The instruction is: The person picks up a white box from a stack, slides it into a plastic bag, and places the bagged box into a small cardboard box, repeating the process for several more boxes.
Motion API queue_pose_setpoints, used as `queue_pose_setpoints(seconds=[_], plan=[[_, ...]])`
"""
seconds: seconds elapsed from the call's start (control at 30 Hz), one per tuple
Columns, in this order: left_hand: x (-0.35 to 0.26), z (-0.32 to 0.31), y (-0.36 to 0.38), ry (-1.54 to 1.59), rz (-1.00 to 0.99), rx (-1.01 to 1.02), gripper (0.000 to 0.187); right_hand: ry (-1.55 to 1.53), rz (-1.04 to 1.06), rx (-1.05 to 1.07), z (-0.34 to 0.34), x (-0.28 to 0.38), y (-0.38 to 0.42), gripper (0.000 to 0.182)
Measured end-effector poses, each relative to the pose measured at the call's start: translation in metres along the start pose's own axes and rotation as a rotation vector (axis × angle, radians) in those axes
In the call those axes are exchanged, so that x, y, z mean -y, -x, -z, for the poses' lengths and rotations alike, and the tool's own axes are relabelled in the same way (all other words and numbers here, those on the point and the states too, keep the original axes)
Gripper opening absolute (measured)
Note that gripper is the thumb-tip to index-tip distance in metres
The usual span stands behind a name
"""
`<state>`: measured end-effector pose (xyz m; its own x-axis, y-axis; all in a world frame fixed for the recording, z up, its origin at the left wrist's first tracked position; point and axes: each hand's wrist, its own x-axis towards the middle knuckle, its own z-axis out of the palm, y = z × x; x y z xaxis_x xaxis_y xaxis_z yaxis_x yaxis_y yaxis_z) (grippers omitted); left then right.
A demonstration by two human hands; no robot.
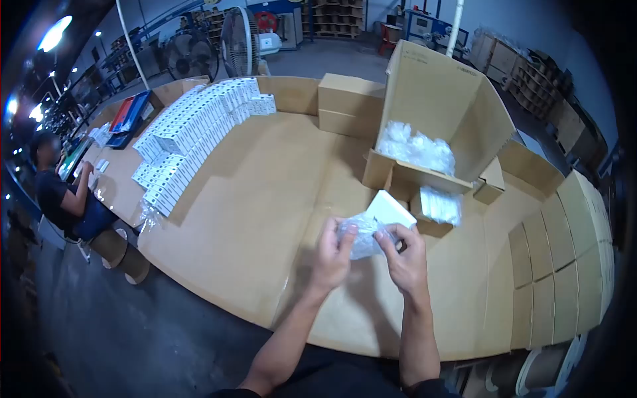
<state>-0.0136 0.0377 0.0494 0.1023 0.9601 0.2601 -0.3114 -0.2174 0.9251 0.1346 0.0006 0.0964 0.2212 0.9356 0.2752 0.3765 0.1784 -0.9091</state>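
- In the head view, the left hand (334, 255) pinches a crumpled clear plastic bag (361, 237) between thumb and fingertips; its other fingers are curled close together.
- The right hand (406, 260) grips the bag's other side, thumb and forefinger pressed into the film (how its remaining fingers sit is hard to tell).
- The bag is held up between the two hands, above the cardboard-covered table (242, 219).
- A white box (391, 209) shows tilted just beyond the bag, by the right fingertips; whether it is held or partly inside the bag cannot be told.
- Beyond the hands, a large open carton (438, 86) contains bunched clear plastic (418, 151), with flat clear packets (440, 205) in a smaller box below its front.
- Rows of small white boxes (199, 126) stand at the table's left, and brown cartons (557, 249) are stacked at its right.
- Farther left, another person (58, 192) sits near a blue tray (131, 119).
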Motion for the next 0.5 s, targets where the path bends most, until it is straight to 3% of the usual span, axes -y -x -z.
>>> queue_pose_setpoints(seconds=[0.1, 0.17, 0.2, 0.3, 0.33, 0.43, 0.5], plan=[[-0.016, 0.014, 0.015, -0.038, 0.017, 0.063, 0.021, -0.027, 0.033, -0.023, 0.006, -0.003, 0.002, 0.017], [-0.022, 0.010, 0.021, 0.000, -0.030, -0.007, 0.019, -0.098, 0.016, -0.036, 0.008, -0.004, 0.003, 0.017], [-0.021, 0.010, 0.024, -0.005, -0.054, -0.036, 0.018, -0.302, -0.126, -0.018, 0.006, -0.010, 0.003, 0.022], [-0.026, 0.001, 0.029, -0.054, -0.098, -0.073, 0.018, -0.534, -0.070, -0.077, -0.001, -0.016, 0.018, 0.031], [-0.027, -0.002, 0.028, -0.076, -0.108, -0.077, 0.018, -0.559, -0.134, 0.017, 0.005, -0.007, 0.025, 0.039], [-0.018, -0.002, 0.028, -0.068, -0.120, -0.062, 0.017, -0.278, -0.076, 0.103, 0.000, -0.019, 0.032, 0.035], [-0.008, 0.000, 0.025, 0.032, -0.091, -0.115, 0.015, -0.133, -0.089, 0.051, -0.002, -0.019, 0.038, 0.026]])
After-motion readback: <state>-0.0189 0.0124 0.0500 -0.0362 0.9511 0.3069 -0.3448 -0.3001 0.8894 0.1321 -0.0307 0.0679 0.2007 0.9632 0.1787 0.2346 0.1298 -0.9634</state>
